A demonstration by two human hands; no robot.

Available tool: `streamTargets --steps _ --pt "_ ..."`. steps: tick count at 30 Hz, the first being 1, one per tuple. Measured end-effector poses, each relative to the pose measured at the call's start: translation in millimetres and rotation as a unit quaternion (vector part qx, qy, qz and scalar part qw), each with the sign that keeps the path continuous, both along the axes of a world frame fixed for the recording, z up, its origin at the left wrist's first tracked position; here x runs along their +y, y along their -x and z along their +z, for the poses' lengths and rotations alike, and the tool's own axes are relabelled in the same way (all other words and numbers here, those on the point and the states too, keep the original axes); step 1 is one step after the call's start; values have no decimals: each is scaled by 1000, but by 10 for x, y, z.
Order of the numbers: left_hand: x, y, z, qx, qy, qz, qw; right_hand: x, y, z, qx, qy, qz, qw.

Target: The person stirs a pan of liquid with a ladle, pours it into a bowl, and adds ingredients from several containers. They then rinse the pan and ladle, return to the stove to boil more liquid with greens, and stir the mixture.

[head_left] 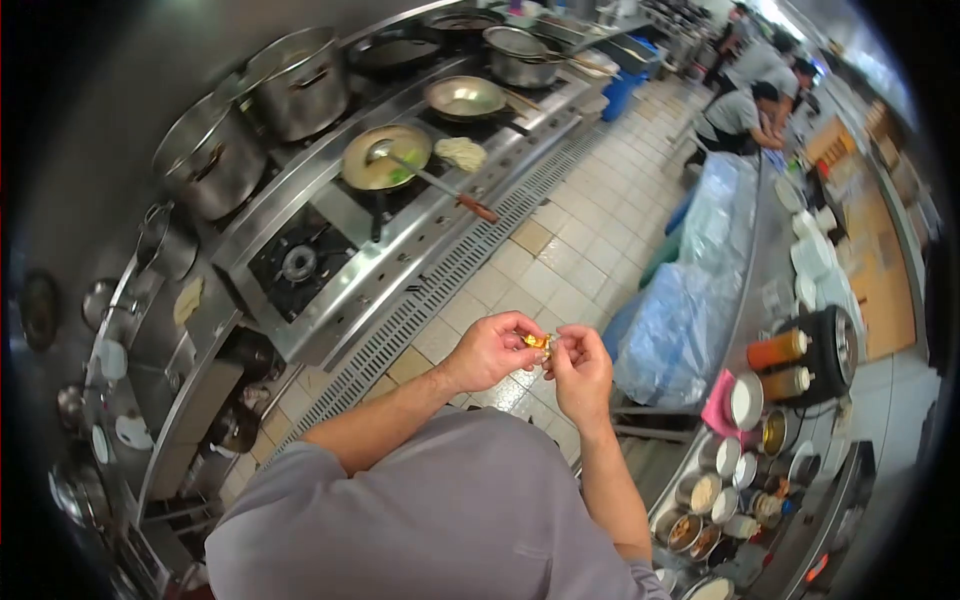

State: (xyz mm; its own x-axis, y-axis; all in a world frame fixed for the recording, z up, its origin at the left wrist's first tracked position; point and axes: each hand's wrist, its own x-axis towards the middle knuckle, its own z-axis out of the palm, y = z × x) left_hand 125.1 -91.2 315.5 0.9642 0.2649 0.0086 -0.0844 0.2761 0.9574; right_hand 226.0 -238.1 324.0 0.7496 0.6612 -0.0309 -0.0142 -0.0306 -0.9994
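Observation:
In front of my chest I hold a small shiny gold-and-yellow wrapped piece (537, 341); its exact kind is too small to tell. My left hand (490, 350) is closed, pinching it between thumb and fingertips. Against its other side, the fingers of my right hand (582, 372) are pinched together, with a pale bit showing at the tips. Beyond my hands, on the stove to the left, a pan (372, 172) contains pale liquid and something green. A ladle (432, 178) with a wooden handle rests across that pan.
Large pots (210, 165) and a second pan (465, 97) stand on the range. A bare burner (299, 262) is nearest. To my right, blue plastic covers bins (675, 330) beside a counter with sauce bottles (780, 348) and ingredient tubs (698, 492). Several people (735, 120) work farther down the tiled aisle.

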Motion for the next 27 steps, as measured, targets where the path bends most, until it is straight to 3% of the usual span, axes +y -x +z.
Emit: streamTargets --steps 3,5,9,14,18,20,24,27 --pt "446 340 -23 90 14 56 994 463 304 -106 -25 -42 15 999" --pt "754 541 -29 121 0 89 989 768 415 -19 -341 -6 44 939" --pt "1094 808 -117 144 20 158 977 1247 596 118 -368 32 99 924" --pt "1271 894 -329 103 138 252 952 1734 601 31 -325 78 190 923" --pt "1497 932 -367 106 220 307 920 2194 480 -182 -322 62 261 908" --pt "1657 903 -415 44 307 339 888 2452 404 -257 -351 19 292 889" --pt "1838 719 -202 -18 336 435 835 2961 158 -289 -321 -29 344 882" --pt "1940 573 -272 -66 312 485 814 3272 -54 -174 -233 -36 419 877"
